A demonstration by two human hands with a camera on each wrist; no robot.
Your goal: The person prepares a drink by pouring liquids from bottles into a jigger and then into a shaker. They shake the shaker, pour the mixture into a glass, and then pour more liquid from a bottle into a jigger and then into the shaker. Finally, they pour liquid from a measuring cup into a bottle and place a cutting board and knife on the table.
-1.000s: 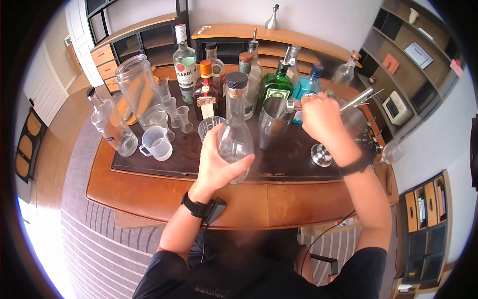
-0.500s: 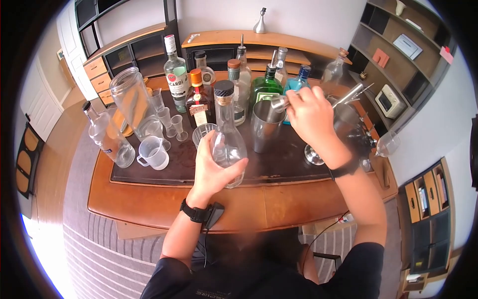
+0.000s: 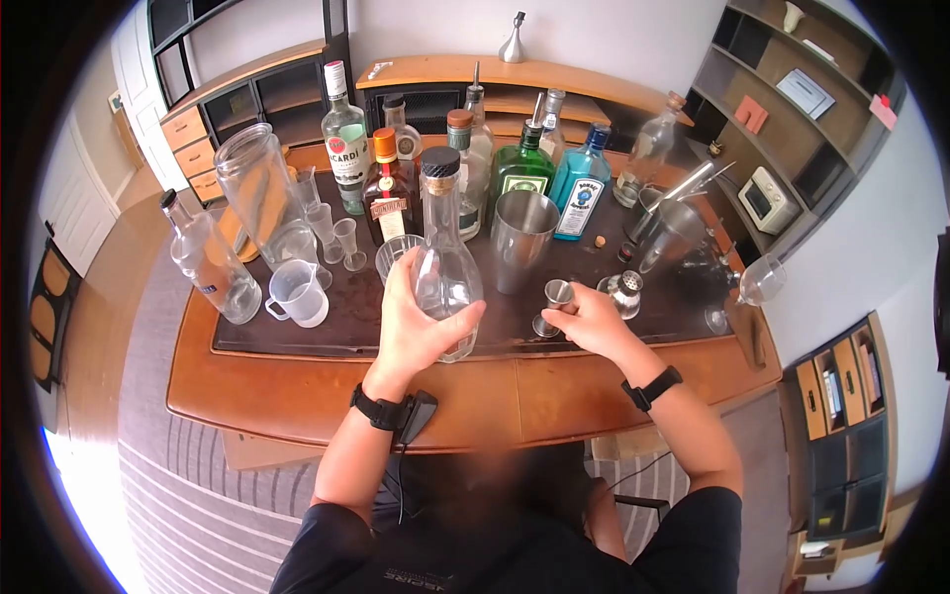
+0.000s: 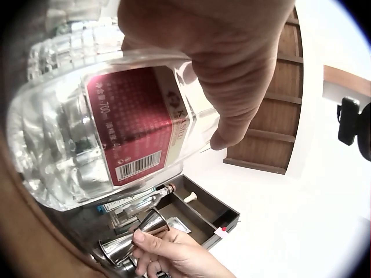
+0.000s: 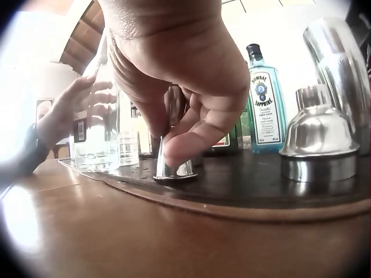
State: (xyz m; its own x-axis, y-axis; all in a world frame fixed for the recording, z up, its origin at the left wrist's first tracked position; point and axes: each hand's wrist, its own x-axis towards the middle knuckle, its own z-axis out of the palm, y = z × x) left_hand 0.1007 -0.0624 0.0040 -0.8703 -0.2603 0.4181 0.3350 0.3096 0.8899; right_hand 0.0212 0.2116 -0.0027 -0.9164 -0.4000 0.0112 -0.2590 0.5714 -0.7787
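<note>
My left hand (image 3: 406, 327) grips a clear glass bottle (image 3: 442, 277) round its body, thumb on the near side. A dark textured cap tops the bottle, and its red label (image 4: 132, 119) faces the left wrist camera. With thumb and fingers, my right hand (image 3: 602, 325) pinches a steel double-ended jigger (image 3: 559, 294) at its waist. The jigger is upright, its wide base right at the dark table top in the right wrist view. Just behind stands a tall metal shaker tin (image 3: 522, 243). A shaker's strainer top (image 3: 625, 293) sits to the right of the hand.
Several bottles line the back, among them a blue one (image 3: 581, 188) and a green one (image 3: 522, 168). On the left are a plastic measuring cup (image 3: 300, 295), a large glass jar (image 3: 259, 193) and small glasses. A metal container of bar tools (image 3: 673, 233) and a wine glass (image 3: 762, 280) stand right.
The right hand has brought the jigger from a tipped position at the shaker tin's mouth down to the table, upright. The left hand keeps holding the bottle in nearly the same place.
</note>
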